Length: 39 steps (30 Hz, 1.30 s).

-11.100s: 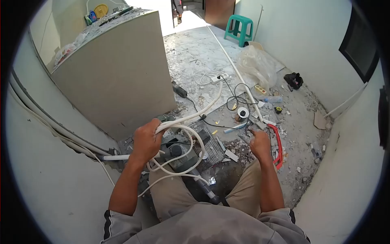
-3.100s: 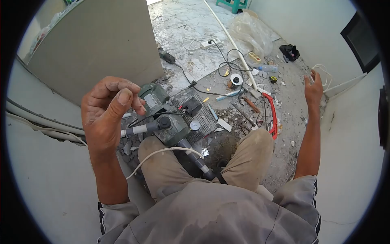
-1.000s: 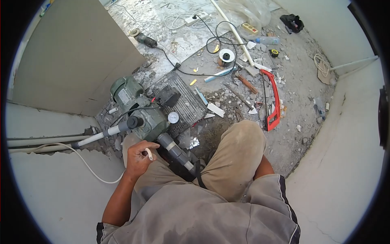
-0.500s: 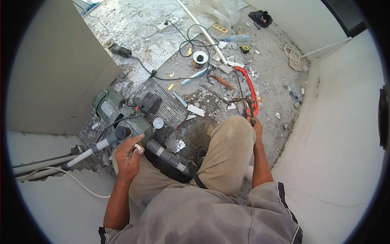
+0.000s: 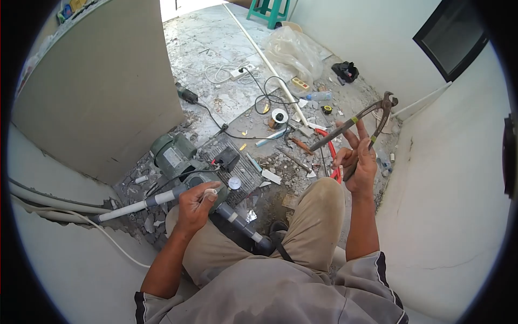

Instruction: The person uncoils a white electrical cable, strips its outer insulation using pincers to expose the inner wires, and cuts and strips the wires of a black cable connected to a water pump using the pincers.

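My right hand is closed around the lower handles of a pair of rusty pincers, raised with the jaws up and the handles spread. Behind that hand lies a red-framed hacksaw, partly hidden. My left hand pinches a small white piece, too small to name, between thumb and fingers. Just beyond it stands a green electric water pump with a round pressure gauge. A grey pipe fitting runs from the pump toward my legs.
A white pipe runs left from the pump to the wall. Rubble, a hammer-like wooden handle, a tape measure, a wire spool and a black cable lie ahead. White walls close in on the right.
My right hand has lifted the pincers from beside the hacksaw, up and to the right, and the handles are spread. My left hand keeps its pinch. The view has tilted upward.
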### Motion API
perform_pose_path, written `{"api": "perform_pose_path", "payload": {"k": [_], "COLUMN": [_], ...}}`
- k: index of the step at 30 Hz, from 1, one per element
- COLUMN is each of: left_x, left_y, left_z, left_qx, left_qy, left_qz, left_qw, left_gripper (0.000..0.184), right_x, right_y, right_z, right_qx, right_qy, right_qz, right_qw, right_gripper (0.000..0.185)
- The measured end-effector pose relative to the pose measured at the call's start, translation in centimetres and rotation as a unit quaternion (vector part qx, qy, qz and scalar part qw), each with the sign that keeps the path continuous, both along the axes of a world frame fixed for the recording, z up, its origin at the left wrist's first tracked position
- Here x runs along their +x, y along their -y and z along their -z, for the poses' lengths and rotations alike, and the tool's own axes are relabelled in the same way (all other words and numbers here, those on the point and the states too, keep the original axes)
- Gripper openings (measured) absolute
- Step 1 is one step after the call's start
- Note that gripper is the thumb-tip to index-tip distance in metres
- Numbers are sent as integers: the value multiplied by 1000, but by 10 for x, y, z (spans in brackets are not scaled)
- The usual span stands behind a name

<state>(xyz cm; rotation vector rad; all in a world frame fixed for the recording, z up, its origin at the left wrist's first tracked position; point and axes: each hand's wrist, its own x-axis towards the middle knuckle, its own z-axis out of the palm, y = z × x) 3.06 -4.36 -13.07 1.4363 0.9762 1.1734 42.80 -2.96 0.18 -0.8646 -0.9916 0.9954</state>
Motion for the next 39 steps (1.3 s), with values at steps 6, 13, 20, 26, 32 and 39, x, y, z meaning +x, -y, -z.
{"api": "perform_pose_path", "payload": {"k": [6,13,20,26,32,39], "left_x": [5,1,-1,-9,-3,-1], "left_y": [-1,9,21,23,9,12], "left_z": [-11,-19,-7,-8,-10,-12], "left_qx": [-56,-32,-21,33,-9,-73], "left_qy": [27,14,12,-49,-59,-4], "left_qz": [-53,16,19,63,69,125], "left_qw": [997,999,1000,996,996,989], "left_gripper": [39,38,25,23,20,22], "right_x": [-56,-170,-227,-212,-202,-192], "right_y": [-29,-10,16,17,15,15], "right_z": [-34,41,80,84,102,100], "right_qx": [62,-106,-114,-232,-229,-250], "right_qy": [17,153,55,-124,-67,-113], "right_qz": [-82,-157,-183,-233,-194,-198], "right_qw": [995,970,975,936,952,941], "right_gripper": [59,28,21,28,31,25]}}
